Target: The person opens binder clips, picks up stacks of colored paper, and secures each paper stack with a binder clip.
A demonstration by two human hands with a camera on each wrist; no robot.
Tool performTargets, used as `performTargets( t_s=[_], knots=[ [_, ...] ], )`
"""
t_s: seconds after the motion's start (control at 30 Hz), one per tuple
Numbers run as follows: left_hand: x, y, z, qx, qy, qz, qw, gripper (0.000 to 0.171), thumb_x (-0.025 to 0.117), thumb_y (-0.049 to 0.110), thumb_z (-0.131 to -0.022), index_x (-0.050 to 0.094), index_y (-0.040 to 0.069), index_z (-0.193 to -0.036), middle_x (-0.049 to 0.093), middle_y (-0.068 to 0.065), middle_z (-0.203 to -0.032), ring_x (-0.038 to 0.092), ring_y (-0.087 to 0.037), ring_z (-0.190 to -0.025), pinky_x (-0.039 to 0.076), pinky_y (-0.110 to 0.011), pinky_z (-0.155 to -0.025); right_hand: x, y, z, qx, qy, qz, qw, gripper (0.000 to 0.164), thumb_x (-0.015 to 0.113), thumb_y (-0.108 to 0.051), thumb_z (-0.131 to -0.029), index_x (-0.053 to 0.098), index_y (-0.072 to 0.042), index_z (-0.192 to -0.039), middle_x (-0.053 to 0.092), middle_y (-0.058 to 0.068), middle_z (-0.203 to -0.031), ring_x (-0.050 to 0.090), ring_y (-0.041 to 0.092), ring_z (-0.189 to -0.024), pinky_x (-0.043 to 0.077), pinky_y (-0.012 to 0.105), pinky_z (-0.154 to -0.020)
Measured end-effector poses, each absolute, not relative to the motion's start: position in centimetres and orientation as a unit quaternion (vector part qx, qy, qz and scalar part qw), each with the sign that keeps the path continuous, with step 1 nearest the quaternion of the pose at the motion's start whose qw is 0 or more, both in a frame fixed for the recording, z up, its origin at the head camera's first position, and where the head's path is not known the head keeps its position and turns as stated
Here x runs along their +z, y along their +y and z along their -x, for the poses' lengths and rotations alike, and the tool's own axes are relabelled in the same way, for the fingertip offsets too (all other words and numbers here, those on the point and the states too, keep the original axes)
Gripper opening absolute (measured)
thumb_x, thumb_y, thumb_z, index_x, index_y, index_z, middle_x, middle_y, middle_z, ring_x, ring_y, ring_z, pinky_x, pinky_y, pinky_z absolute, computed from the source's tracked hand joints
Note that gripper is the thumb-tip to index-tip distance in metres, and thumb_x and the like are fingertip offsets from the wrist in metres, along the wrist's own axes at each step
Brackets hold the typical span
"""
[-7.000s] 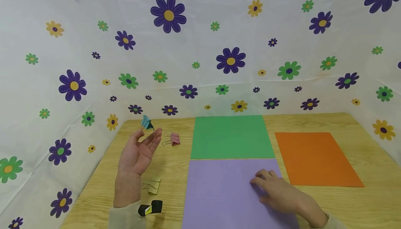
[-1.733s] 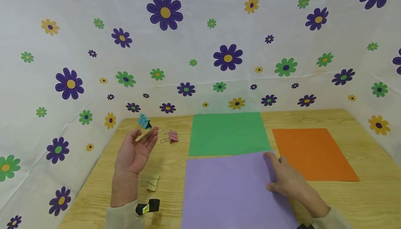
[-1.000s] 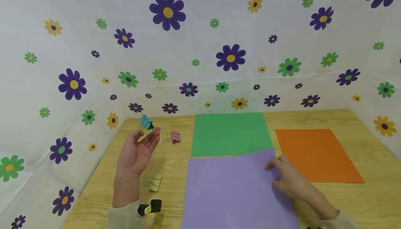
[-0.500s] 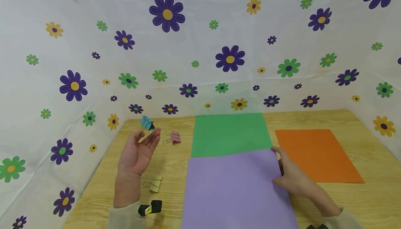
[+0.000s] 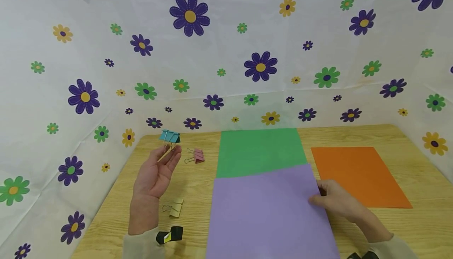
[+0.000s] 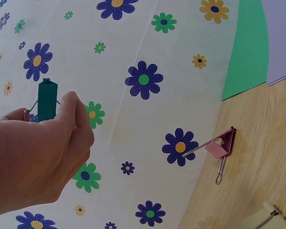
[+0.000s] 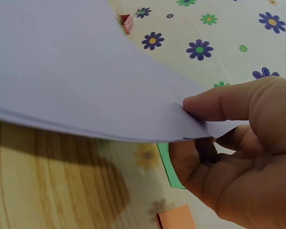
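My left hand (image 5: 153, 178) is raised at the far left and pinches a blue binder clip (image 5: 170, 136) by its wire handles, body upward. In the left wrist view the clip (image 6: 47, 99) shows end-on between thumb and fingers. On the right, my right hand (image 5: 337, 202) pinches the right edge of the purple paper (image 5: 265, 215), thumb on top and fingers beneath. In the right wrist view the purple sheets (image 7: 86, 71) curve upward off the table, and their edge shows more than one layer. The lifted far-right corner overlaps the green paper (image 5: 260, 150).
A pink binder clip (image 5: 199, 156) and a yellow binder clip (image 5: 175, 208) lie on the wood table (image 5: 116, 211) at left. Orange paper (image 5: 361, 176) lies at right. Flower-printed white cloth (image 5: 219, 46) walls the back and sides.
My right hand has gone from resting on the purple paper to its right edge, now pinched and lifted. In the left hand, the blue binder clip has turned so its side faces me.
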State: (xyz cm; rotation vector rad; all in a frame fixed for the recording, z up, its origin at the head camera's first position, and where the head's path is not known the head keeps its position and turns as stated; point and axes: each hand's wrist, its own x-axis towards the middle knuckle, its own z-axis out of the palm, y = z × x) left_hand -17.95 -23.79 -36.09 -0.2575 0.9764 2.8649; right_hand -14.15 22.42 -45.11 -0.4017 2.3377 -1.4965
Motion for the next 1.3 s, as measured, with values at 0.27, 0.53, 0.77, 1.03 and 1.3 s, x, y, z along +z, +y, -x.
performTargets(
  t_s=[0.27,0.53,0.77,1.03,1.3],
  knots=[
    [-36.2,-23.8,18.1,0.925,0.367,0.083,0.050,0.014,0.054,0.012,-0.102,0.062,0.004,-0.110,0.063,-0.010,-0.113,0.063,-0.017,-0.112,0.045,-0.025,-0.102,-45.2,22.3,14.2,-0.551,0.803,0.157,0.167,0.052,0.055,-0.006,-0.099,0.035,0.022,-0.138,0.052,0.034,-0.132,0.054,0.034,-0.115,0.050,0.030,-0.088],
    [-36.0,-23.7,18.0,0.916,0.393,0.065,0.046,0.017,0.050,0.005,-0.103,0.067,0.004,-0.103,0.063,-0.008,-0.110,0.061,-0.017,-0.114,0.044,-0.024,-0.104,-45.4,22.9,14.4,-0.575,0.787,0.143,0.173,0.055,0.055,-0.009,-0.101,0.032,0.019,-0.141,0.045,0.034,-0.140,0.048,0.032,-0.121,0.048,0.025,-0.090],
    [-36.0,-23.7,18.0,0.910,0.404,0.088,0.040,0.013,0.052,0.011,-0.103,0.065,0.006,-0.105,0.060,-0.006,-0.112,0.061,-0.015,-0.111,0.044,-0.024,-0.103,-45.3,23.1,14.5,-0.577,0.788,0.130,0.172,0.055,0.055,-0.008,-0.101,0.030,0.020,-0.141,0.047,0.035,-0.137,0.051,0.031,-0.114,0.050,0.027,-0.086],
    [-35.8,-24.0,17.9,0.911,0.399,0.097,0.033,0.012,0.054,0.016,-0.102,0.063,0.008,-0.103,0.059,-0.004,-0.109,0.056,-0.016,-0.113,0.045,-0.024,-0.101,-44.1,23.3,14.4,-0.574,0.797,0.114,0.152,0.051,0.053,-0.006,-0.101,0.031,0.020,-0.139,0.051,0.035,-0.132,0.058,0.027,-0.108,0.053,0.029,-0.082],
    [-35.9,-24.6,17.8,0.915,0.393,0.090,0.025,0.014,0.053,0.017,-0.103,0.064,0.007,-0.104,0.060,-0.004,-0.109,0.057,-0.015,-0.110,0.046,-0.023,-0.100,-42.4,23.2,14.6,-0.562,0.809,0.126,0.114,0.043,0.050,-0.002,-0.102,0.035,0.020,-0.135,0.060,0.030,-0.119,0.065,0.021,-0.095,0.056,0.031,-0.076]
  ],
)
